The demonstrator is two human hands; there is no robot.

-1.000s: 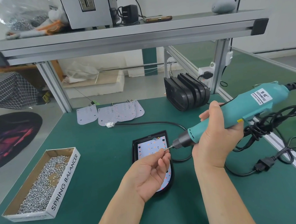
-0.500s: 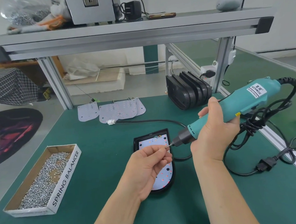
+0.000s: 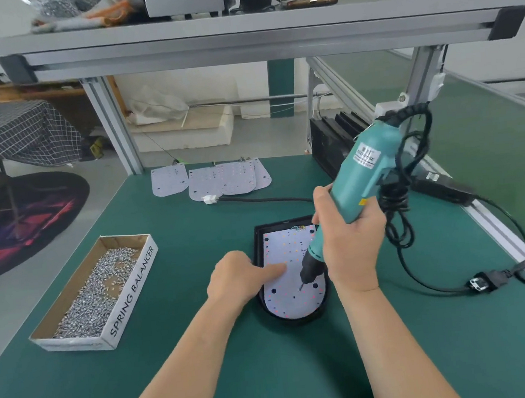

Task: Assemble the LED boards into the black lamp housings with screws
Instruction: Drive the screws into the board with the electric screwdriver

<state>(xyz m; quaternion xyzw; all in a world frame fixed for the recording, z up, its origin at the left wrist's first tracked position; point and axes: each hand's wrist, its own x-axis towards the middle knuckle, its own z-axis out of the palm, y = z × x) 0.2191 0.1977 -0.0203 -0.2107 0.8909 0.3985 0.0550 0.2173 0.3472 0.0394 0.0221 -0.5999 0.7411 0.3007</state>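
Observation:
A black lamp housing (image 3: 256, 241) lies on the green mat with a white LED board (image 3: 281, 245) seated inside it. My left hand (image 3: 240, 278) presses the board's left side with a straight index finger, its other fingers curled. My right hand (image 3: 352, 241) grips a teal electric screwdriver (image 3: 364, 169), held steeply with its cord end up. Its bit tip (image 3: 301, 288) touches the lower middle of the board. A screw at the tip is too small to make out.
A cardboard box (image 3: 132, 288) of loose screws (image 3: 97, 291) sits at the left. Spare LED boards (image 3: 221, 180) lie at the back. Several black housings (image 3: 330, 147) stand stacked at the back right. The screwdriver's cord and plug (image 3: 484, 283) trail on the right.
The screwdriver swung from nearly level to steeply upright, and its tip came down onto the board. My left hand left the bit tip and now presses the board.

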